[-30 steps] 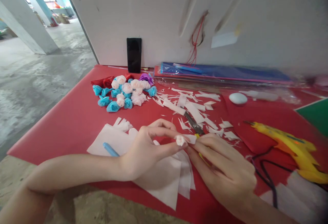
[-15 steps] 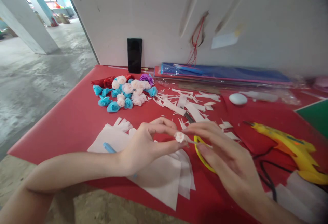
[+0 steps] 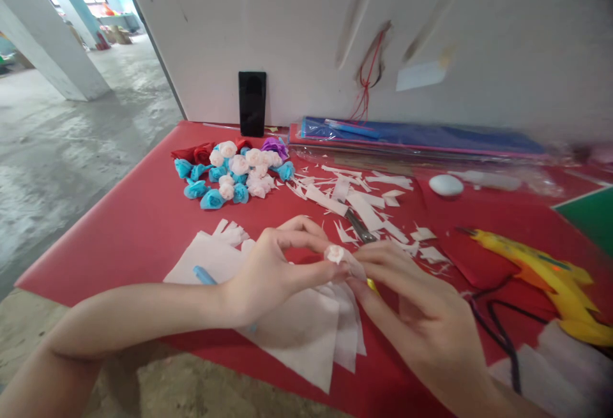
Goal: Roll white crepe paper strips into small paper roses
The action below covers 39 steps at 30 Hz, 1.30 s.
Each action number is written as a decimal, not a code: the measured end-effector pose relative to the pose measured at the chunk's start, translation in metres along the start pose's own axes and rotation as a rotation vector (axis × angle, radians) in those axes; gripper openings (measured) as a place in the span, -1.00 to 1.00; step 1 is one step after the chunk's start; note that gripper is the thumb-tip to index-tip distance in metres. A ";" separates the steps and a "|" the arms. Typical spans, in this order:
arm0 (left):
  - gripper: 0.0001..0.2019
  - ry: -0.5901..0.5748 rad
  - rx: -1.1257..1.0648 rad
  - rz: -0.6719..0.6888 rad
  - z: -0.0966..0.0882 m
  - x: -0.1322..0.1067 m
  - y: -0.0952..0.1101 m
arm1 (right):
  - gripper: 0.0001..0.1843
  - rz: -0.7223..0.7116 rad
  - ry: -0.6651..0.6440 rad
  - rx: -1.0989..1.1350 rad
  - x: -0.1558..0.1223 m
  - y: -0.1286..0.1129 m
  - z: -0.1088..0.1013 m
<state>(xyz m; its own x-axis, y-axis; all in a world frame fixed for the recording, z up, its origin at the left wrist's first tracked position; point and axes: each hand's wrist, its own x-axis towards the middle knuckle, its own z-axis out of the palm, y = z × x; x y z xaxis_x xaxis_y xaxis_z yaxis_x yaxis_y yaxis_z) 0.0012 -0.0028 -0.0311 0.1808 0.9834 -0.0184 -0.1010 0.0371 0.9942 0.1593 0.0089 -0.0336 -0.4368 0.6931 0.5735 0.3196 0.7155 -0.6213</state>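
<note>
Between the thumb and fingers of my left hand (image 3: 278, 271) is a small white fabric rose (image 3: 335, 254), partly rolled. A loose strip trails from its right side, and my right hand (image 3: 412, 309) pinches that strip close to the rose. Beneath my right hand lies a pair of scissors (image 3: 359, 226); the blades show, while most of the yellow handle is hidden. White fabric sheets (image 3: 306, 335) lie under my left hand, with a light blue pen (image 3: 205, 276) on them, partly covered by my wrist.
Finished blue, white, red and purple flowers (image 3: 239, 166) are grouped at the back left. White scraps (image 3: 364, 204) litter the middle. A yellow glue gun (image 3: 536, 265) with a dark cord lies at right, near a white egg-shaped object (image 3: 446, 185). A black phone (image 3: 252, 104) leans on the wall.
My right hand has moved left and closed in on the rose's loose strip, now covering most of the yellow scissor handle. My left hand has barely moved.
</note>
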 end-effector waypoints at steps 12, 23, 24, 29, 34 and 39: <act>-0.97 0.054 -0.005 -0.061 0.006 -0.001 -0.006 | -0.83 -0.213 0.146 -0.280 -0.010 0.005 0.009; -0.81 -0.096 -0.290 -0.031 0.003 0.000 -0.006 | -0.77 0.123 0.072 -0.024 -0.004 -0.006 -0.004; -0.79 -0.103 -0.313 -0.022 0.002 0.001 -0.007 | -0.75 0.153 0.065 0.015 -0.004 -0.006 -0.005; -0.90 -0.186 -0.304 -0.038 -0.001 0.006 -0.013 | -0.69 0.278 -0.030 0.174 -0.003 -0.007 -0.007; -0.93 -0.270 -0.345 -0.001 -0.004 0.005 -0.017 | -0.66 0.410 -0.147 0.298 -0.005 -0.010 -0.006; -0.93 -0.335 -0.331 0.023 -0.007 0.004 -0.016 | -0.64 0.485 -0.215 0.476 -0.007 -0.012 -0.007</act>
<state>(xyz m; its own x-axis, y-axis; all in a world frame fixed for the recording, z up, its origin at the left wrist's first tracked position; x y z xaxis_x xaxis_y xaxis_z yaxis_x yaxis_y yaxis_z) -0.0028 0.0021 -0.0482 0.4751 0.8750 0.0926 -0.4053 0.1242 0.9057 0.1642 -0.0039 -0.0262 -0.5104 0.8556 0.0859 0.1396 0.1810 -0.9735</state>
